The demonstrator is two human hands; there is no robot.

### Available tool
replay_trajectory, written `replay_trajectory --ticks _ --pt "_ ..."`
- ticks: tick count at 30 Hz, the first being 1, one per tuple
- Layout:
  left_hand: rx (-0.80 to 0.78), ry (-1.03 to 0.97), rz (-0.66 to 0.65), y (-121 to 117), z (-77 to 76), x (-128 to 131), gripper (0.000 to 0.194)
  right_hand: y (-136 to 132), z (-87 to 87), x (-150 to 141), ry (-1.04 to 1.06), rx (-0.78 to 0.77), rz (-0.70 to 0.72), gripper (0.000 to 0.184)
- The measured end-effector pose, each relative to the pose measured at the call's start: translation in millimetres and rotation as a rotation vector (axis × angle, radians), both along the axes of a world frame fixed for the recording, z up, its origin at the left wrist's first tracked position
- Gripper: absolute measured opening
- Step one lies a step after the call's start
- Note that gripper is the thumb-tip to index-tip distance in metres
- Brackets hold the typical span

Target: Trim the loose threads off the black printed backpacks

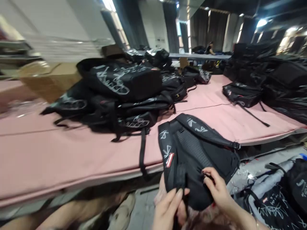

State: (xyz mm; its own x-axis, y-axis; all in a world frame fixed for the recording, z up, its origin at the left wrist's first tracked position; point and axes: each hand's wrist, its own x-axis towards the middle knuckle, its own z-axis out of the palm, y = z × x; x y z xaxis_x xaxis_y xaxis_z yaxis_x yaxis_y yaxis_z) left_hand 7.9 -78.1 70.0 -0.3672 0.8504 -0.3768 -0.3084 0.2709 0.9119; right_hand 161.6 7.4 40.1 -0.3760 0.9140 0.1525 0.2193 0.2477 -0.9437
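A black backpack (203, 150) leans on the pink table's front edge with its padded back panel and shoulder straps facing me. White scribble prints and a red-and-white label (170, 160) mark the straps. My left hand (169, 207) is closed around the left shoulder strap low down, its fingers partly hidden. Over the lower back panel, my right hand (217, 188) pinches a small dark bit at thumb and forefinger, too small to make out; it touches or nearly touches the panel.
A heap of black printed bags (124, 83) covers the table's left middle, near a cardboard box (51, 80). More black bags (275, 70) pile up at right. Printed bags (271, 204) lie low at right. Someone's leg (79, 210) shows under the pink table (72, 159); another person (210, 48) is far back.
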Motion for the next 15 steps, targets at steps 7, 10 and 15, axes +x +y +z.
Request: replay_trajectory --ticks 7,10,15 --pt "-0.047 0.007 -0.057 7.4 4.8 20.4 0.038 -3.5 15.1 11.9 -0.064 0.105 0.266 0.019" --pt "-0.043 0.076 -0.103 7.4 8.0 20.4 0.033 -1.1 23.2 9.5 -0.067 0.178 0.304 0.019" --pt "-0.065 0.132 -0.159 5.9 5.9 20.9 0.032 6.7 23.6 10.3 -0.096 0.21 0.306 0.013"
